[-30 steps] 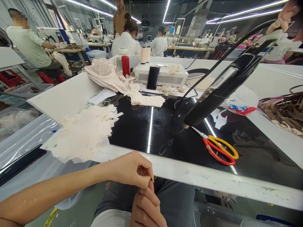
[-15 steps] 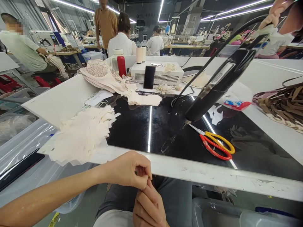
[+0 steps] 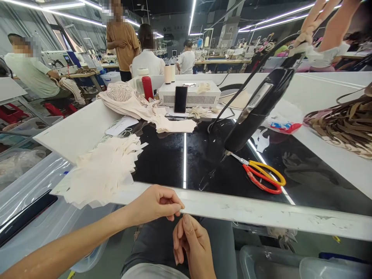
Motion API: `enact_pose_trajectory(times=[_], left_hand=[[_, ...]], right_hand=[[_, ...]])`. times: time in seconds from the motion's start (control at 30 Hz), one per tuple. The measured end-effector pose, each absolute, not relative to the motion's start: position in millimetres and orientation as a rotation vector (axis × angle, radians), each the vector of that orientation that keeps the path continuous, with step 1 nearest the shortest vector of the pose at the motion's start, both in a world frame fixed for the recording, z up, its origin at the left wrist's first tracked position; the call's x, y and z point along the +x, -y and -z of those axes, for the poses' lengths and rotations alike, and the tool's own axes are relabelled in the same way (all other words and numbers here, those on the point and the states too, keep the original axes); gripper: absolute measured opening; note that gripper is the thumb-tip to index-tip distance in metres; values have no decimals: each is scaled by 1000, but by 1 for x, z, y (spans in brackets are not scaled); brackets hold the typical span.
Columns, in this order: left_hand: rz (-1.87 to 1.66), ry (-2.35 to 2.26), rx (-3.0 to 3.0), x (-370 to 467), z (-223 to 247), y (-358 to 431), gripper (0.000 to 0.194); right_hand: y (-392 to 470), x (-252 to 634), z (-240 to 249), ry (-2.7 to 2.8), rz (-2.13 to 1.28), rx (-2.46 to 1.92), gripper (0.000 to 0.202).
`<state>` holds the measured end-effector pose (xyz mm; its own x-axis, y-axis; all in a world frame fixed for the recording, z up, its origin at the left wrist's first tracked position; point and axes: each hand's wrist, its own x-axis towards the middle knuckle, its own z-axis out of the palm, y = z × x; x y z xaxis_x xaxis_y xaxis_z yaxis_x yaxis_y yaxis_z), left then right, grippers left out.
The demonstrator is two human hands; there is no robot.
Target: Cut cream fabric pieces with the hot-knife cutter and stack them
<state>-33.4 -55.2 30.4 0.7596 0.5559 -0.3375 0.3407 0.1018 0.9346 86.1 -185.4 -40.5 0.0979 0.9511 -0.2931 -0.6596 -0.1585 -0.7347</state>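
My left hand is at the front edge of the table, thumb and forefinger pinched together. A tiny pale bit shows at those fingertips, too small to name. Just below and to the right, my right hand is over my lap, its fingers curled and the thumb against the forefinger. Whatever may be between them is hidden. The two hands are slightly apart. Left of them a pile of cream fabric pieces lies on the table corner. Scissors with red and yellow handles lie on the black tabletop.
A black handheld tool with a cord hangs tip-down above the scissors. Behind are a phone, a white vented box, a red bottle and cream garments. Brown straps lie right. Other people sit or stand beyond.
My hands have come apart: the right has dropped slightly away from the left's fingertips and turned. The left keeps its pinch. The camera view has shifted a little.
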Motion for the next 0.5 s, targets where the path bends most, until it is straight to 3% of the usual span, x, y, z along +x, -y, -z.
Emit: enact_pose_trajectory(times=[0.5], left_hand=[[-165, -850, 1571, -35, -34, 56, 24]], right_hand=[[183, 85, 59, 515, -1428, -944, 58]])
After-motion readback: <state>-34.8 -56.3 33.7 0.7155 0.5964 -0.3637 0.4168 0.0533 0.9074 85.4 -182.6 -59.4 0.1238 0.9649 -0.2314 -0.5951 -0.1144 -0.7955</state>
